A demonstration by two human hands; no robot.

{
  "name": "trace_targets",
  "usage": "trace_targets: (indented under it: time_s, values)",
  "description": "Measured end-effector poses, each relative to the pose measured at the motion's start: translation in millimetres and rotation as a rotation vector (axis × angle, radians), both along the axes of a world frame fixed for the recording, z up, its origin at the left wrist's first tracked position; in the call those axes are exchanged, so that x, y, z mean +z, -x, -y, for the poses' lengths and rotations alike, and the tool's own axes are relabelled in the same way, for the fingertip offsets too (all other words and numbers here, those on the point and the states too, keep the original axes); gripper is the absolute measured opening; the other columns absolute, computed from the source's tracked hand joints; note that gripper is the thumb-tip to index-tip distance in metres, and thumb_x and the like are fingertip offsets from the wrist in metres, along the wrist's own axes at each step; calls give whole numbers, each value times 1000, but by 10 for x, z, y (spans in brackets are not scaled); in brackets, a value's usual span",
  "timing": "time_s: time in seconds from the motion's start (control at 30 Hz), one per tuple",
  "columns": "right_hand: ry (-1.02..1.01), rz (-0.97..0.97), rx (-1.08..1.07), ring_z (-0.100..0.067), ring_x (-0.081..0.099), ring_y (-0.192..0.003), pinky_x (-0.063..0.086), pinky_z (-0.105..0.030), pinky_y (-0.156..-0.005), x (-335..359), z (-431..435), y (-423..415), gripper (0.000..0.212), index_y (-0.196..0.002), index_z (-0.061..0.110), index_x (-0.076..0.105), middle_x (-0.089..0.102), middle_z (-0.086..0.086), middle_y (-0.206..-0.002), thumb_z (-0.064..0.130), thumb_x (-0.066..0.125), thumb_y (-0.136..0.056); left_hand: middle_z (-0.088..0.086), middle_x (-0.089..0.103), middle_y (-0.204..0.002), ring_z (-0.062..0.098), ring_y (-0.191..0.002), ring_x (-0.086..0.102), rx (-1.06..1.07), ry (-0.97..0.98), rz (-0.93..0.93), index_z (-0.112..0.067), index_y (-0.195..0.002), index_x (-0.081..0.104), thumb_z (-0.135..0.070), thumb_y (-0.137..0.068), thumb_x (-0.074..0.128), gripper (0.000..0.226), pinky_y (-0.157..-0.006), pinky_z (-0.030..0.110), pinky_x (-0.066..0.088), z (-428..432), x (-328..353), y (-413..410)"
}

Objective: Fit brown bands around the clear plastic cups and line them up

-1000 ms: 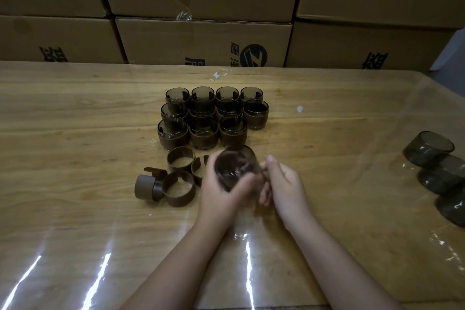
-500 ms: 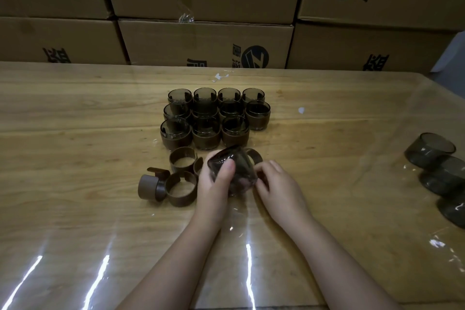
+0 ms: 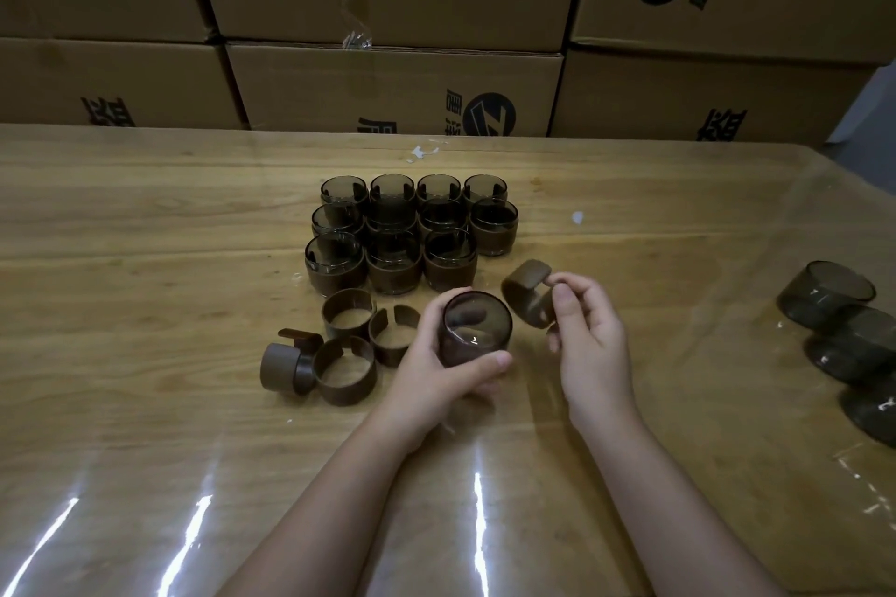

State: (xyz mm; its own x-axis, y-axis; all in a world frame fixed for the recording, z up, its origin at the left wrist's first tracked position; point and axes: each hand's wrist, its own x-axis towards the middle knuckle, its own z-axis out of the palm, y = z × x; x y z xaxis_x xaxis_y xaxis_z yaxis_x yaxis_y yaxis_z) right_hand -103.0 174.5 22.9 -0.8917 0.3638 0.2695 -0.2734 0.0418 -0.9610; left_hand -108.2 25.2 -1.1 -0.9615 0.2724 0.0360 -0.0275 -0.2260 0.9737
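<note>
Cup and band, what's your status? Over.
Left grip holds clear round plastic cup, unbanded. Right grip pinches brown curved band beside it. Nothing between them.

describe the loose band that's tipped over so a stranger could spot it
Find the block of banded cups on the wooden table; just in front of it sits a cluster of loose brown bands. It is the leftmost band: it lies on its side, while the rings beside it open upward.

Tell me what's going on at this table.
A person is banding cups. The left hand grips a bare clear cup; the right hand pinches a brown band beside it, not yet on. Banded cups stand in rows behind, loose bands lie left, more bare cups right.
</note>
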Motion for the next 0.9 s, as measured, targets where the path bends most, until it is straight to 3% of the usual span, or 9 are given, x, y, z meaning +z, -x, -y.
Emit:
trace_targets:
  time_s: [0.1, 0.23, 0.3, 0.4, 0.47, 0.53, 0.63, 0.77, 0.9]
  values:
    - [141, 77, -9, 9, 55, -61, 43, -10, -49, 35, -28, -7, 40, -75, 41, 67, 59, 23, -63, 26, 43, -103, -2, 62, -117, 22, -100, 67, -7, -19, 49, -34, -120, 53, -34, -62, 80, 65, -68, 35, 57, 3, 20, 15]
    - [166, 111, -59, 5, 56, -62, 48, -21, -60, 50, -95, 5, 42, -71, 35, 65, 60, 20, -63, 25, 41, -104, 6, 61, -118, 22, -102, 66, 11, -60, 128, -29, -118, 55, -45, -67, 71, 56, -65, 34, 56, -8, 19, 29]
    - [130, 181, -19, 4, 57, -61, 46, -20, -59, 41, -88, 4, 40, -72, 29, 63, 61, 17, -65, 26, 40, -104, 8, 61, -115, 26, -102, 64, 35, -56, 145, -27, -119, 54, -44, -73, 64, 50, -65, 36, 56, -22, 8, 44]
    - [116, 291, 28, -6, 60, -72, 45, -12, -52, 30, -75, 2, 35, -76, 23, 60, 61, 3, -80, 28, 40, -104, 5, 64, -102, 19, -85, 67, 68, -63, 162, -25, -119, 53, -47, -80, 59, 46, -64, 39, 56, -32, 32, 62]
    - [118, 311, 88, -5, 60, -65, 44, -12, -49, 37, -73, -15, 35, -77, 21, 60, 63, 2, -71, 29, 39, -104, 9, 63, -99, 13, -78, 67, 73, -7, 114, -25, -120, 52, -51, -85, 58, 44, -64, 35, 57, -42, 37, 44]
    - [96, 309, 177, -1, 59, -52, 44, -12, -46, 59, -51, -44, 37, -79, 18, 60, 62, 7, -56, 32, 37, -104, 19, 58, -112, 17, -88, 66, 72, 103, 36, -23, -125, 49, -51, -81, 51, 52, -66, 32, 57, -63, 36, 10]
    - [32, 248, 194, 0, 50, -42, 39, -12, -44, 37, 9, -71, 40, -78, 16, 60, 54, 7, -48, 30, 35, -105, 9, 44, -129, 19, -113, 56, 72, 309, -97, -25, -133, 46, -56, -90, 47, 53, -84, 34, 55, -70, 19, -22]
    - [-47, 153, 66, -3, 51, -44, 40, -13, -47, 5, 38, -78, 41, -70, 25, 62, 50, 7, -49, 38, 40, -102, 3, 38, -127, 7, -106, 56, 38, 300, -111, -27, -135, 42, -66, -86, 47, 63, -67, 17, 52, -85, 64, -62]
    - [-55, 106, 41, -2, 55, -52, 47, -14, -54, 18, 50, -101, 33, -68, 34, 64, 53, 11, -51, 56, 44, -84, -7, 39, -124, -18, -105, 46, 25, 446, -280, -43, -125, 38, -67, -74, 40, 57, -79, 0, 39, -88, 72, -116]
